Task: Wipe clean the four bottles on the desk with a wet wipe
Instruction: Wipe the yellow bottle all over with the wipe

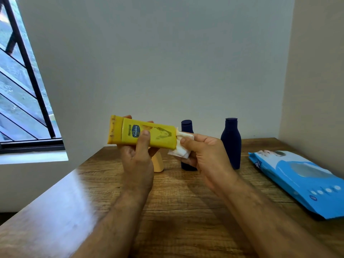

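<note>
My left hand [136, 159] holds a yellow Vaseline bottle [158, 135] sideways above the desk, cap end to the left. A folded white wet wipe [181, 148] is pinched in my right hand [206, 155] and pressed against the bottle's right end. Behind my hands a small dark blue bottle [186, 126] stands upright, partly hidden by the wipe and my right hand. To its right stands a taller dark blue bottle [231, 144]. A pale orange bottle [158, 163] shows only in part behind my left hand.
A blue pack of wet wipes [297, 181] lies flat at the right of the wooden desk [186, 211], close to the side wall. A barred window [24, 90] is at the left. The back wall rises right behind the bottles.
</note>
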